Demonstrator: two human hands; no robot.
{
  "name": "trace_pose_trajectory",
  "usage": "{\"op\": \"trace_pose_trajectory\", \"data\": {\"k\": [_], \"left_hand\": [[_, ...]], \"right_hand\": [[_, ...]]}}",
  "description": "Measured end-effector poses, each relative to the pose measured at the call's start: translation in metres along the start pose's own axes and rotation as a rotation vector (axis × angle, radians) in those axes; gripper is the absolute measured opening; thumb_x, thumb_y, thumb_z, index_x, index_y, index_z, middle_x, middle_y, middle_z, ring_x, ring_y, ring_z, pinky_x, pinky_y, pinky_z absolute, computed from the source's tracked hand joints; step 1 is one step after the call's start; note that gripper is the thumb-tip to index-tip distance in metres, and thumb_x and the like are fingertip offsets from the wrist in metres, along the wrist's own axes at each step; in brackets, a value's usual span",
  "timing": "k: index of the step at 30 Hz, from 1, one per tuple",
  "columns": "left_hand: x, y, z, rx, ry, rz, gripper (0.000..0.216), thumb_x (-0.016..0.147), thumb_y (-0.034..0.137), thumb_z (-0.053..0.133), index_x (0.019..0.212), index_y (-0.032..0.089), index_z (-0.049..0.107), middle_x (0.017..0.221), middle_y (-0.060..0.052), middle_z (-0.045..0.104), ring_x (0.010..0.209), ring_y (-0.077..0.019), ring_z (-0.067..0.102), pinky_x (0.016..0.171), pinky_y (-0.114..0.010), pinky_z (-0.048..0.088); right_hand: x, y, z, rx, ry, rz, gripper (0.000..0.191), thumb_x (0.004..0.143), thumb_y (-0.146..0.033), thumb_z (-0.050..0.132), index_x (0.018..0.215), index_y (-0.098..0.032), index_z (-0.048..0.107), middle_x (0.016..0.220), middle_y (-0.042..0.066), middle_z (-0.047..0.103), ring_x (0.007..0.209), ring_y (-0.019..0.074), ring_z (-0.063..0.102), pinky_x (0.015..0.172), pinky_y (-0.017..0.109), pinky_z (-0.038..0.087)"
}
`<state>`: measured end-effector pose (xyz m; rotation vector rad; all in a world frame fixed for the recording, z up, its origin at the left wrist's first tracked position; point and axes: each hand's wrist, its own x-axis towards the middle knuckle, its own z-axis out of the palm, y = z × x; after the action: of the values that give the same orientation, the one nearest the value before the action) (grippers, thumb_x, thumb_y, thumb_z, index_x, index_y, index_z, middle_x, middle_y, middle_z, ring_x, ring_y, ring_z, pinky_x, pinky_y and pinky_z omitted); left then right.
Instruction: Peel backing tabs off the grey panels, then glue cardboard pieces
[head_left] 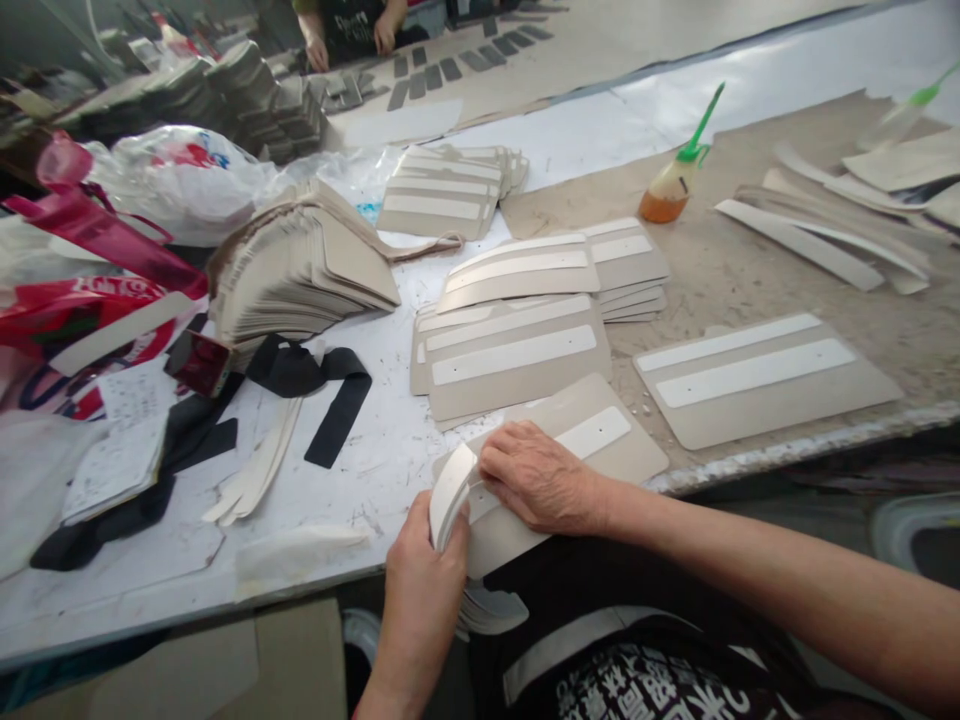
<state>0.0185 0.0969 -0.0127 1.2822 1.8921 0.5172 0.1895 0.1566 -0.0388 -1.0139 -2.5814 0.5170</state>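
My left hand is closed around a bundle of curved white strips that hangs past the table's front edge. Close beside it, my right hand has its fingers pinched at the top of the bundle, seemingly on one strip; the fingertips are partly hidden. Under the right hand lies a beige panel with a white strip along it. To the right rests another beige panel bearing two white strips. Behind my hands is a pile of similar panels.
A tied stack of beige pieces stands at the left, near black straps and a notebook. A glue bottle with green nozzle stands behind. Loose strips lie at right. Another person's hands are across the table.
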Motion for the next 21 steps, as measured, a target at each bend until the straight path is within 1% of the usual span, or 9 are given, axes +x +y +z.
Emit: {"op": "trace_pose_trajectory", "data": {"k": [6,13,21], "left_hand": [[0.0050,0.0043,-0.0002,0.094,-0.049,0.021,0.016,0.082,0.037,0.047,0.083,0.022,0.052,0.071,0.000,0.057,0.069,-0.0190,0.052,0.066,-0.032,0.039],[0.0052,0.0059,-0.0012,0.147,-0.053,0.029,0.008,0.080,0.029,0.046,0.079,0.023,0.050,0.068,0.001,0.055,0.067,-0.0182,0.052,0.065,-0.030,0.038],[0.0082,0.0063,-0.0002,0.164,-0.037,0.040,0.007,0.081,0.028,0.046,0.076,0.023,0.049,0.067,0.001,0.054,0.067,-0.0185,0.053,0.063,-0.030,0.038]], "right_hand": [[-0.0004,-0.0001,0.0037,-0.021,-0.003,-0.005,0.014,0.091,-0.021,0.042,0.091,-0.016,0.055,0.092,0.009,0.056,0.086,0.0216,0.043,0.079,0.035,0.035],[0.0002,0.0005,0.0046,0.016,0.004,-0.016,0.015,0.091,-0.020,0.042,0.096,-0.015,0.055,0.094,0.011,0.057,0.089,0.0228,0.043,0.080,0.037,0.036],[-0.0007,0.0006,0.0072,0.017,0.015,-0.014,0.016,0.091,-0.020,0.042,0.099,-0.014,0.055,0.097,0.012,0.056,0.090,0.0234,0.043,0.081,0.038,0.036]]}}
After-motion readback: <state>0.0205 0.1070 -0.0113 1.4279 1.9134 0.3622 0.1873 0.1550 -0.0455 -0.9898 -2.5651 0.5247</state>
